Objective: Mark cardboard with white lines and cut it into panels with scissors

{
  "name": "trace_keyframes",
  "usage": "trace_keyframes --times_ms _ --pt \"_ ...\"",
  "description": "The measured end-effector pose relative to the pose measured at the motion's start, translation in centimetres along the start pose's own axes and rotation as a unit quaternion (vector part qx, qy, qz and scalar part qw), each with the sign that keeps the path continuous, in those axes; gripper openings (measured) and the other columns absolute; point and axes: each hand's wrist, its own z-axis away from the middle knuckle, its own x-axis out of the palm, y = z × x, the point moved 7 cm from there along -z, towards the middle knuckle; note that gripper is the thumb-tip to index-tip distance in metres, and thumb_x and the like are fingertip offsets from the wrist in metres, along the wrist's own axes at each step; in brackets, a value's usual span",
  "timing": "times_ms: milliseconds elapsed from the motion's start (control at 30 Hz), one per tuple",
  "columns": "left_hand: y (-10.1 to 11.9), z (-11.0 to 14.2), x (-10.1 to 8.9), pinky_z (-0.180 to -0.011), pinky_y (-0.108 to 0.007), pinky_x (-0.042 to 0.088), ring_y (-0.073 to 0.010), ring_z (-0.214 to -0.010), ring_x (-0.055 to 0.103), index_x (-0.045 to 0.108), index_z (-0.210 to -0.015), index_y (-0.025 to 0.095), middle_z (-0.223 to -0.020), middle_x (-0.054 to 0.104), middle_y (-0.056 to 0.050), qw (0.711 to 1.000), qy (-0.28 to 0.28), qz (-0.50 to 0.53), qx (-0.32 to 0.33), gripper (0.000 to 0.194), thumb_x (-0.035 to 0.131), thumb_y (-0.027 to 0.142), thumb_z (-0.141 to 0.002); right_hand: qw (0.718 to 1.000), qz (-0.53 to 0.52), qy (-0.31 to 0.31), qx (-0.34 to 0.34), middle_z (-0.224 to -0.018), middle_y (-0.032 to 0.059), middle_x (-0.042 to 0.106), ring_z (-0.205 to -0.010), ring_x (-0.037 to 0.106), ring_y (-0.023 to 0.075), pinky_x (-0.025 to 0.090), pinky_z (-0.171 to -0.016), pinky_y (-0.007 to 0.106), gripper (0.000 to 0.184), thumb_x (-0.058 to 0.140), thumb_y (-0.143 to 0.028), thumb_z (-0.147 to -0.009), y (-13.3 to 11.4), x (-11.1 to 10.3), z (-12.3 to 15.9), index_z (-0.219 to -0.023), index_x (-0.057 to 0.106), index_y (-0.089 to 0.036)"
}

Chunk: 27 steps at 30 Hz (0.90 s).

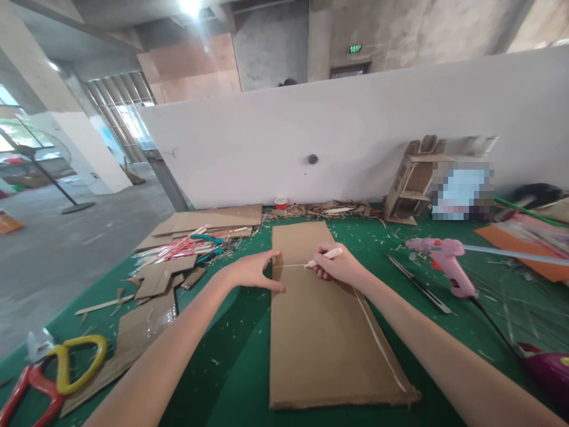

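Observation:
A long piece of brown cardboard lies flat in front of me on the green table. My right hand is closed around a pale, white-looking pen, its tip on the cardboard at the end of a short white line. Another white line runs down the cardboard's right side. At the left edge, my left hand rests with thumb and fingers spread on the cardboard, holding nothing between them.
On the right lie a utility knife and a pink glue gun. Cardboard scraps, pliers and yellow-handled scissors lie left. A small cardboard shelf and shavings stand by the white partition.

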Motion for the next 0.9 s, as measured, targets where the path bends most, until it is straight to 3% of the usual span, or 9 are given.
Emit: trace_keyframes --times_ms 900 --pt "-0.03 0.09 0.00 -0.083 -0.031 0.043 -0.0309 -0.112 0.053 0.026 -0.144 0.023 -0.134 0.048 -0.011 1.000 -0.004 0.019 0.002 0.109 0.060 0.075 -0.055 0.999 -0.015 0.019 0.025 -0.051 0.0005 0.064 -0.040 0.058 0.0088 0.040 -0.033 0.013 0.014 0.054 -0.018 -0.071 0.18 -0.20 0.34 -0.057 0.051 -0.017"
